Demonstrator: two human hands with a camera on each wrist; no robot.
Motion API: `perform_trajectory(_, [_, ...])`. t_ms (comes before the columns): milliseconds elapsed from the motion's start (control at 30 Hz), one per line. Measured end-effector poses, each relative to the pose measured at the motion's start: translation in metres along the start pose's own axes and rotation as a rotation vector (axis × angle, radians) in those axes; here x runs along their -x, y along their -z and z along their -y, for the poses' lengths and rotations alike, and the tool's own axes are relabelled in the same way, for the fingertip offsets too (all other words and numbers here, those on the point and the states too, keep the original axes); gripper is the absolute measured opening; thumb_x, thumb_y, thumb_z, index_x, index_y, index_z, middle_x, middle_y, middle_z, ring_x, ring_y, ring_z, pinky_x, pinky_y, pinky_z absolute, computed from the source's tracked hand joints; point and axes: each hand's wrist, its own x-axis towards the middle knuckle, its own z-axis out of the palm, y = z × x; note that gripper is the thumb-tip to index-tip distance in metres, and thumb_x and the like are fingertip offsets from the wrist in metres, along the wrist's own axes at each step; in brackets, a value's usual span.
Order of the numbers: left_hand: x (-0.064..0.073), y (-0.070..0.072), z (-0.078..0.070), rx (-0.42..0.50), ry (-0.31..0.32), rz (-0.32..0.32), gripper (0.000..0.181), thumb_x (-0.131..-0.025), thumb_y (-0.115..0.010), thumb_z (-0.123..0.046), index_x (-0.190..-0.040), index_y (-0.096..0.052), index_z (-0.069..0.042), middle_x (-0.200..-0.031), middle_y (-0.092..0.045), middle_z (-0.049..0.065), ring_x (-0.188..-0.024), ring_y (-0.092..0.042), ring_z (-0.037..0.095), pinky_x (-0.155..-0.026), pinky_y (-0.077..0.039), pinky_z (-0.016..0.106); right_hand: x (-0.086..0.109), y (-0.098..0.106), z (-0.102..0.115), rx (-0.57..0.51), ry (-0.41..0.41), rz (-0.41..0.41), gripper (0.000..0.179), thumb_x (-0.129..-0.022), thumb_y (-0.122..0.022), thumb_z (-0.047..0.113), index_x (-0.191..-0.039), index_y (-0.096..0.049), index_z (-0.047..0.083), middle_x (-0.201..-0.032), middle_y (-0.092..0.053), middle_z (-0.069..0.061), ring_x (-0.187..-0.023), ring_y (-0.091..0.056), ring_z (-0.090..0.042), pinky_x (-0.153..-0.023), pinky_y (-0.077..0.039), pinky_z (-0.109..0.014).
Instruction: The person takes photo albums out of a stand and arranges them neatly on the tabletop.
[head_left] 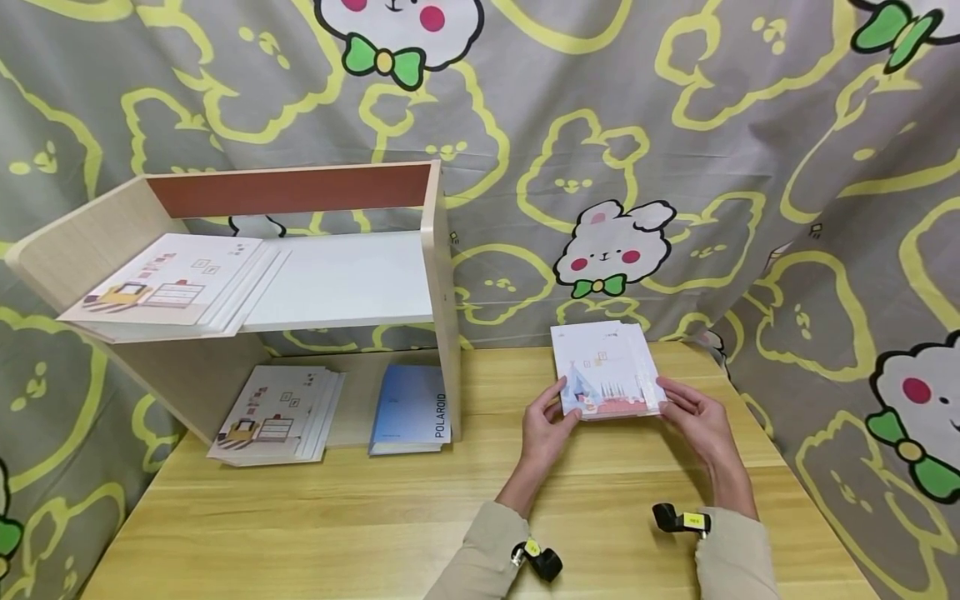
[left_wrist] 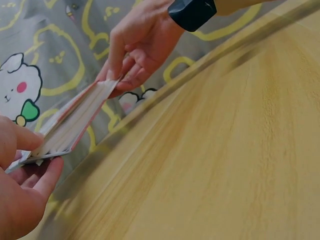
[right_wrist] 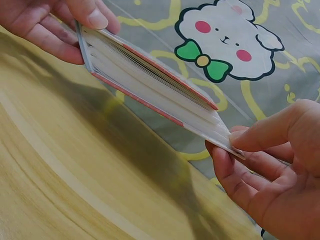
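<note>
My left hand and right hand hold a white picture book between them, with a tent and pink floor drawn on its front. The left thumb and fingers pinch its left corner. At the other corner, the right thumb lies over the edge with fingers beneath. In the right wrist view the book is tilted, its page edges and pinkish cover rims toward the camera. It is raised off the table, with a shadow below it.
A two-tier wooden shelf stands at the left on the wooden table. White books fan out on its upper tier. Below are more white books and a blue POLAROID book. A patterned curtain hangs behind.
</note>
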Motion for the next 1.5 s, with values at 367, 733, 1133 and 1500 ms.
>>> perform_trajectory(367, [-0.001, 0.002, 0.004, -0.015, 0.053, -0.005, 0.054, -0.090, -0.072, 0.007, -0.141, -0.061, -0.004, -0.141, -0.059, 0.018, -0.116, -0.066, 0.026, -0.090, -0.056, 0.023, -0.001, -0.002, -0.004, 0.028, 0.006, -0.024, 0.054, -0.099, -0.066, 0.002, -0.147, -0.046, -0.012, -0.104, -0.065, 0.023, -0.094, -0.064, 0.006, -0.080, -0.057, -0.017])
perform_trajectory(733, [-0.003, 0.006, 0.003, -0.041, 0.076, 0.024, 0.052, -0.090, -0.074, 0.004, -0.140, -0.062, -0.003, -0.139, -0.062, 0.016, -0.116, -0.066, 0.026, -0.088, -0.057, 0.023, -0.001, -0.004, -0.007, 0.090, -0.022, -0.047, 0.051, -0.100, -0.064, 0.004, -0.147, -0.049, -0.007, -0.114, -0.066, 0.014, -0.095, -0.062, 0.009, -0.081, -0.056, -0.016])
perform_trajectory(1133, [-0.003, 0.007, 0.008, -0.060, 0.083, 0.031, 0.051, -0.091, -0.073, 0.004, -0.141, -0.061, -0.001, -0.139, -0.062, 0.018, -0.115, -0.066, 0.024, -0.090, -0.056, 0.023, -0.004, -0.006, -0.011, 0.099, -0.031, -0.076, 0.048, -0.100, -0.064, 0.003, -0.145, -0.051, -0.008, -0.113, -0.066, 0.013, -0.094, -0.062, 0.009, -0.081, -0.057, -0.017])
perform_trajectory(1500, [-0.003, 0.007, 0.008, -0.064, 0.120, 0.033, 0.052, -0.091, -0.074, 0.003, -0.141, -0.061, -0.003, -0.138, -0.063, 0.015, -0.115, -0.066, 0.022, -0.090, -0.056, 0.023, -0.006, -0.008, -0.015, 0.094, -0.043, -0.083, 0.046, -0.101, -0.062, 0.000, -0.144, -0.051, -0.009, -0.122, -0.067, 0.001, -0.094, -0.060, 0.011, -0.082, -0.056, -0.017])
